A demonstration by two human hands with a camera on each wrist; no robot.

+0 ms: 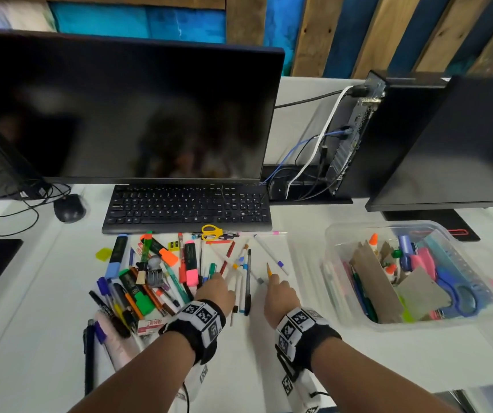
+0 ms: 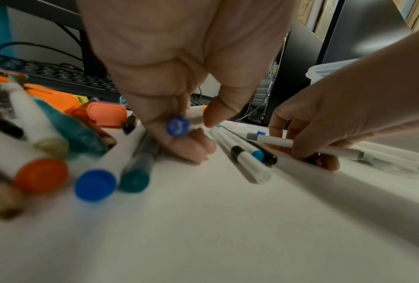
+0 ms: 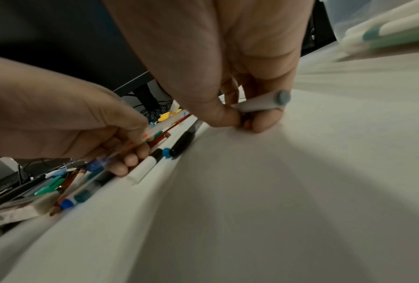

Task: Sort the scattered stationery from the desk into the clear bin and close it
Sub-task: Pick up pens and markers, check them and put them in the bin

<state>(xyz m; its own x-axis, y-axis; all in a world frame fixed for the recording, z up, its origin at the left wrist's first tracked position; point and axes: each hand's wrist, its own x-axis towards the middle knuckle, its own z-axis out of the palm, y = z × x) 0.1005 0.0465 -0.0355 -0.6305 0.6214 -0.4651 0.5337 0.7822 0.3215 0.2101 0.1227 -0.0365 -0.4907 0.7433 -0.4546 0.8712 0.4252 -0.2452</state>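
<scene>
Left hand (image 2: pixel 179 80) down at the edge of the pen pile (image 1: pixel 150 278), fingers pinching a blue-capped pen (image 2: pixel 178 126). Right hand (image 3: pixel 240 72) just beside it, curled round a grey-capped white pen (image 3: pixel 261 101) against the desk (image 1: pixel 269 368). The clear bin (image 1: pixel 337 251) sits open, well off to the right of both grips, partly filled.

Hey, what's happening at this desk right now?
A person is sorting stationery on a white desk. Their left hand pinches a blue-capped pen at the edge of the pile of markers and pens in front of the keyboard. Their right hand grips a white pen with a grey cap low over the desk. The clear bin sits open to the right, already partly filled.
</scene>
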